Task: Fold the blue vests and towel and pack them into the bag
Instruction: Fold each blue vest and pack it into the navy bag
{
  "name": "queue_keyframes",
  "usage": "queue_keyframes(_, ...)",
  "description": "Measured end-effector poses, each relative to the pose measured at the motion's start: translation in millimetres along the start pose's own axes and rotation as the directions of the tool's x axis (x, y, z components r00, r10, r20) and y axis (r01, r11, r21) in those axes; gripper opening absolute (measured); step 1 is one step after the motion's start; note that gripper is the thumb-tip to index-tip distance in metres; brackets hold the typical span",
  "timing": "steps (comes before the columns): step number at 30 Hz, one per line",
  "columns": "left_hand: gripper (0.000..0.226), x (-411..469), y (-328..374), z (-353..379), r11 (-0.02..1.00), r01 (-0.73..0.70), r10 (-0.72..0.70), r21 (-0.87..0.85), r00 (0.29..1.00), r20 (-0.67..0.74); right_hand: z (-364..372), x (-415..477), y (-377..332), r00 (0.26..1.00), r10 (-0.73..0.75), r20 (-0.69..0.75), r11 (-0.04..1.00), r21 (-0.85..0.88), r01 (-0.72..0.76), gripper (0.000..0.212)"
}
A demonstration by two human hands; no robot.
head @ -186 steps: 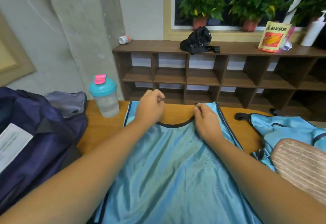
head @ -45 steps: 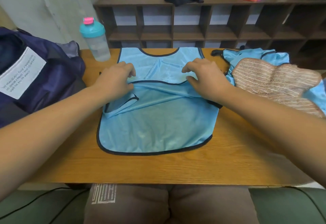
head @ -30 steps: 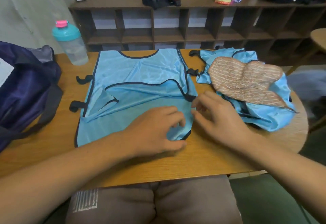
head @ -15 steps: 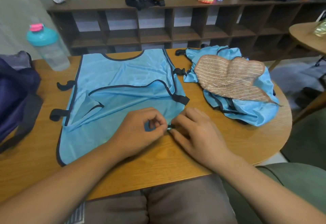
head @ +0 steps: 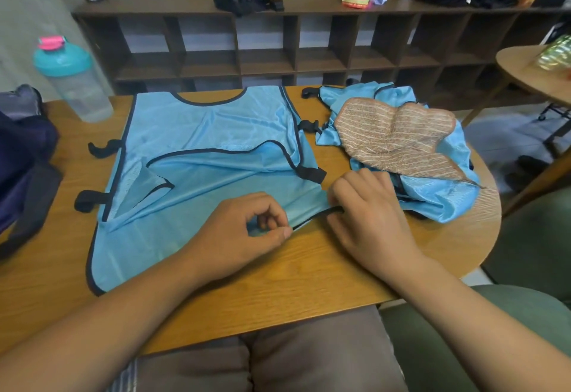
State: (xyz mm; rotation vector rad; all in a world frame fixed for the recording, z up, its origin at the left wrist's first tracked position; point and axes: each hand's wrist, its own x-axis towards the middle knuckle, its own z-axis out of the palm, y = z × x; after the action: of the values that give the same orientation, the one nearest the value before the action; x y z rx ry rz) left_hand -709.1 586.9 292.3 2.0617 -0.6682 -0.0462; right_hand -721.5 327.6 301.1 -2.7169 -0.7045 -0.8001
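A light blue vest with black trim lies on the wooden table, its upper part folded down over the lower part. My left hand pinches the vest's near right hem between thumb and fingers. My right hand grips the same black-trimmed corner just to the right. A second blue vest lies crumpled at the right with a brown striped towel on top of it. The dark blue bag sits at the left edge, mostly out of frame.
A teal-lidded shaker bottle stands at the table's back left. Behind the table runs a dark wooden cubby shelf with a black pouch, a can and an orange packet on top. Another round table is at the far right.
The vest's top was folded down over its lower half. Both hands then moved from the fold line to the near right corner, and my right hand now curls round the hem.
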Motion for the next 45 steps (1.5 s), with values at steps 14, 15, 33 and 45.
queue_keyframes(14, 0.015, -3.6, 3.7, -0.8, 0.95, -0.191, 0.155, 0.247, 0.975, 0.159, -13.5, -28.1, 36.0, 0.975, -0.142, 0.168, 0.989, 0.058, 0.134, 0.01)
queue_keyframes(15, 0.014, -4.1, 4.8, -1.9, 0.947, -0.194, 0.152, 0.256, 0.973, 0.176, -15.0, -29.6, 38.4, 0.973, -0.141, 0.18, 0.989, 0.063, 0.132, 0.011)
queue_keyframes(33, 0.005, -17.1, 11.6, -60.1, 0.979, 0.085, -0.114, 0.183, 0.982, 0.153, -8.4, 15.2, 18.5, 0.991, 0.017, 0.134, 0.976, 0.212, -0.046, 0.016)
queue_keyframes(45, 0.048, -4.0, -57.1, -135.6, 0.638, 0.5, -0.302, 0.586, 0.862, -0.406, 64.0, 150.0, 33.0, 0.881, 0.216, 0.42, 0.923, 0.207, -0.324, 0.046)
